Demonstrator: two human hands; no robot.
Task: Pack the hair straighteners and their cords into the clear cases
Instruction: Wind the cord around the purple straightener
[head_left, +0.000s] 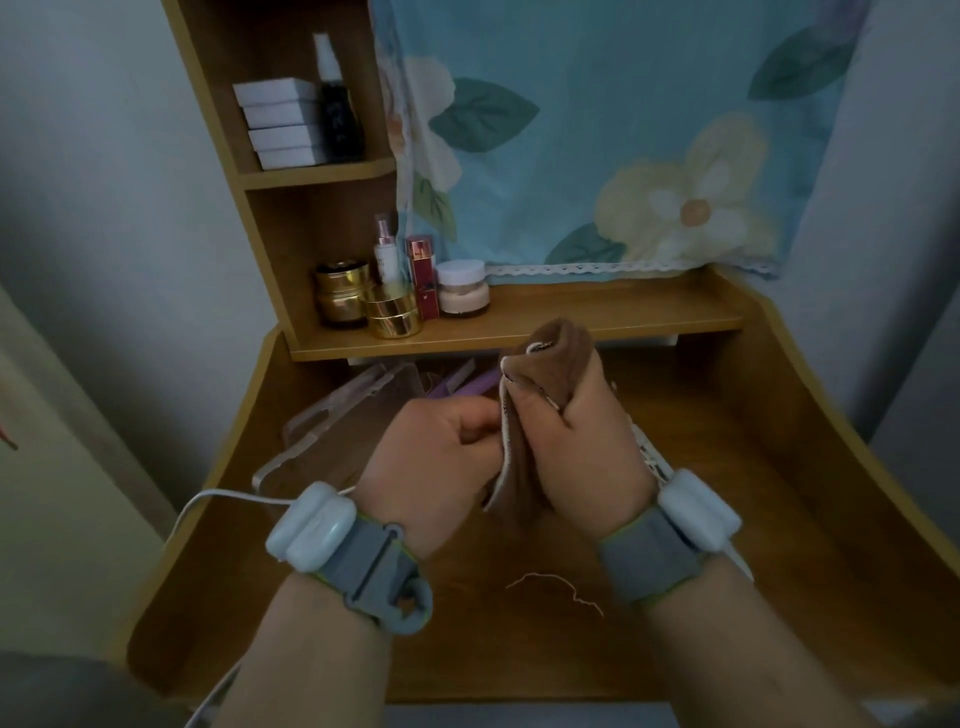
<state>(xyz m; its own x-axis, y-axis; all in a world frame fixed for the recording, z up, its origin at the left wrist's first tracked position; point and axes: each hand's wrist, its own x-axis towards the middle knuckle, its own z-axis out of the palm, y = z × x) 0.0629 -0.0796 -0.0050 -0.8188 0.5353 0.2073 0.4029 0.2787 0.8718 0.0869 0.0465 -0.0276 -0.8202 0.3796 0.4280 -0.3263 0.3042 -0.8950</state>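
Note:
Both hands hold a brown cloth (550, 353) with a pale edge above the middle of the desk. My right hand (582, 441) grips its upper part in a fist. My left hand (441, 447) pinches the pale edge lower down. Behind my left hand lie clear plastic cases (332, 415), one with its lid open. A purple hair straightener (462, 384) lies partly hidden at the back of them, under the shelf. A white woven item (649, 457) shows behind my right wrist.
A wooden desk (779, 493) has raised side edges. A loose pale thread (556, 587) lies near the front. The low shelf (623, 317) carries cosmetic jars (389, 312) and bottles. White boxes (280, 124) sit higher up. A floral cloth (623, 130) hangs behind.

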